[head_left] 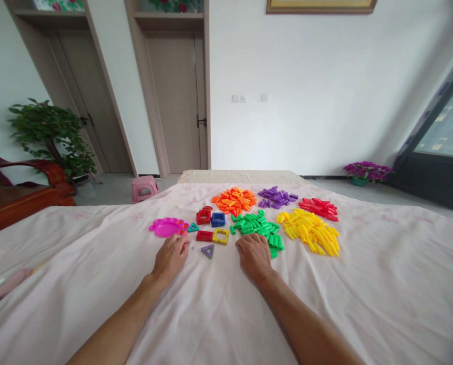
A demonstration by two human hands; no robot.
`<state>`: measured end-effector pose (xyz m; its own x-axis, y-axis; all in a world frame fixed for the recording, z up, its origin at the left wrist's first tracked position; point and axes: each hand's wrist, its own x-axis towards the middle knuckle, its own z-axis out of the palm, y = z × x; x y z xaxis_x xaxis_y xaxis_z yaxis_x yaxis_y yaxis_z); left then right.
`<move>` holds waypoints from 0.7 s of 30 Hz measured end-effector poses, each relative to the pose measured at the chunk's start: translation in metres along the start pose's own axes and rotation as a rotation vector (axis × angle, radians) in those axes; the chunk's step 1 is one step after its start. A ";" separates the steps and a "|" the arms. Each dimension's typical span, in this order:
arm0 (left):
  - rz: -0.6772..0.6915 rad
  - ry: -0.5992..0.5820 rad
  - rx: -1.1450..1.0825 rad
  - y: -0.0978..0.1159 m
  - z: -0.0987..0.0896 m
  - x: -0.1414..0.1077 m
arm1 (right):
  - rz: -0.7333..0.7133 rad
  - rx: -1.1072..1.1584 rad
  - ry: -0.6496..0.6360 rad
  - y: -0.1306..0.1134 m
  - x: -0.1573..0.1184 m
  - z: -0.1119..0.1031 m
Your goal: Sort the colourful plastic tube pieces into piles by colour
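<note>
My left hand (170,257) rests on the cloth just below the magenta paw-shaped tray (168,227), its fingers curled in. A bit of orange-red shows at its fingertips, too small to name. My right hand (255,254) lies palm down at the near edge of the pile of green plastic pieces (254,223), its fingers reaching forward against them. Between the hands are a purple triangle frame (208,251), a yellow square frame (220,236) and a red block (204,236). Behind these stand a red cube frame (204,217), a blue cube frame (218,219) and a teal triangle (193,227).
Piles of orange pieces (234,201), purple pieces (276,197), red pieces (319,208) and yellow pieces (310,230) lie farther back and right. A pale cloth (386,284) covers the surface. A pink stool (144,188) stands beyond its far left edge.
</note>
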<state>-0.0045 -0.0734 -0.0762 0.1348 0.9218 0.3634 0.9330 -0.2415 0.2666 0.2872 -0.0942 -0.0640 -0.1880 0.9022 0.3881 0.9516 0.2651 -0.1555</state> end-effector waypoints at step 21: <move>-0.427 0.139 -0.020 -0.058 -0.023 0.016 | -0.191 0.225 0.010 -0.001 0.000 0.001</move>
<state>-0.0635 -0.0514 -0.0655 -0.3084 0.8910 0.3332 0.8886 0.1448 0.4352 0.2863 -0.0940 -0.0653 -0.3547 0.8256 0.4388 0.8214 0.4994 -0.2756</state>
